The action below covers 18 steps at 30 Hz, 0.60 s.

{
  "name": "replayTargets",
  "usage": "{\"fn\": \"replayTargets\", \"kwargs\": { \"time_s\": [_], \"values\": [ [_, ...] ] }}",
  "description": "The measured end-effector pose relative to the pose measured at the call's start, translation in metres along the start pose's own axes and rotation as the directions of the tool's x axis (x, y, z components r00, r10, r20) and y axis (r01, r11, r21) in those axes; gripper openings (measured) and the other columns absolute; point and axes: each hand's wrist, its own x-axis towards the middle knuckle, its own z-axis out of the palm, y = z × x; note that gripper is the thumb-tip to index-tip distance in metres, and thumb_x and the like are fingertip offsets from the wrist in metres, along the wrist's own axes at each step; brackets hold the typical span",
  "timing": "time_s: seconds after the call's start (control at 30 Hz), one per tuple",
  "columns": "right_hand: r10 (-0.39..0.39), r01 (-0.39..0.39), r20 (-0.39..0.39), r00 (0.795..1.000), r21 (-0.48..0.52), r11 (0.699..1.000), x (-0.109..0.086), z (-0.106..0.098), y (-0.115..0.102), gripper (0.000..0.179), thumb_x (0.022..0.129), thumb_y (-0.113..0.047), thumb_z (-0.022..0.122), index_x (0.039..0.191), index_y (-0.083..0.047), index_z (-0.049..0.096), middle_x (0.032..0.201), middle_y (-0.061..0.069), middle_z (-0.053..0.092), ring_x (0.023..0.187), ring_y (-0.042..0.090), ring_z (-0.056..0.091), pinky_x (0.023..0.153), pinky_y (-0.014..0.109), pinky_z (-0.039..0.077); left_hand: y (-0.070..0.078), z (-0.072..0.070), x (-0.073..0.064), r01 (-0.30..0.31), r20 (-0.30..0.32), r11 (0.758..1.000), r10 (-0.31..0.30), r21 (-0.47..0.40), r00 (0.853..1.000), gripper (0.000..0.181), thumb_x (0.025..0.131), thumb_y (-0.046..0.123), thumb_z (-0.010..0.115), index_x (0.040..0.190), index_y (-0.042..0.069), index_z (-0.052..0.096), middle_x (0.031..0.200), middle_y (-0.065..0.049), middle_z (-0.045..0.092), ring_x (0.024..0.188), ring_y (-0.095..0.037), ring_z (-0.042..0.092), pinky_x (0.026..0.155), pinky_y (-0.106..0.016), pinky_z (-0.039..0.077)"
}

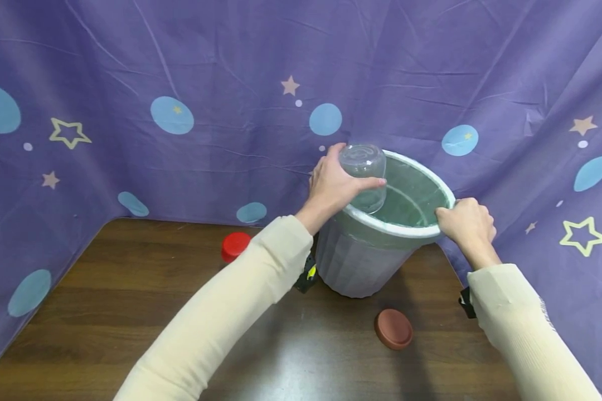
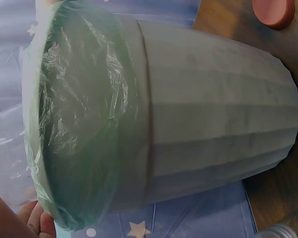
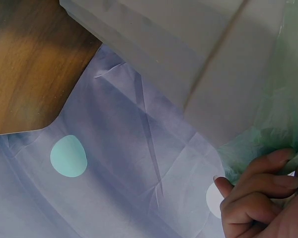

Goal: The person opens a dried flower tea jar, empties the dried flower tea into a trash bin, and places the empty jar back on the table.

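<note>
My left hand grips a clear jar, tipped bottom-up over the near left side of a grey trash bin. The jar's mouth points down towards the bin's inside. Opposite, my right hand holds the bin's rim, fingers curled over its edge. A thin green bag lines the bin and folds down outside its rim. In the left wrist view, my left hand shows only partly beside the rim. Curled fingers of my right hand appear at the rim in the right wrist view.
A reddish-brown round lid lies on the wooden table before the bin. Behind my left forearm is a red lid; what is under it is mostly hidden. A purple patterned curtain hangs close behind the bin.
</note>
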Motion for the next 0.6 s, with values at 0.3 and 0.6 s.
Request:
{"fn": "replayTargets", "kwargs": {
  "time_s": [0.3,0.6],
  "values": [
    [0.0,0.0,0.001,1.0,-0.005,1.0,0.0,0.0,0.001,0.035,0.084,-0.031,0.044,0.093,0.0,0.059,0.117,0.035,0.057,0.107,0.056,0.052,0.073,0.058,0.045,0.002,0.003,0.001,0.016,0.016,1.0,-0.015,-0.02,1.0,0.111,0.066,0.054,0.085,0.153,0.02,0.025,0.152,-0.006,0.045,0.141,-0.029,0.04,0.119,-0.045,0.028],
    [0.005,-0.005,-0.001,1.0,-0.005,1.0,0.0,0.0,-0.001,0.035,0.083,-0.03,0.044,0.094,-0.001,0.059,0.117,0.035,0.057,0.107,0.055,0.053,0.074,0.059,0.046,0.005,0.011,0.002,-0.161,0.126,0.98,0.146,0.119,0.981,0.099,0.065,0.047,0.086,0.148,0.023,0.039,0.145,-0.002,0.053,0.138,-0.021,0.045,0.115,-0.054,0.025]
  ]
}}
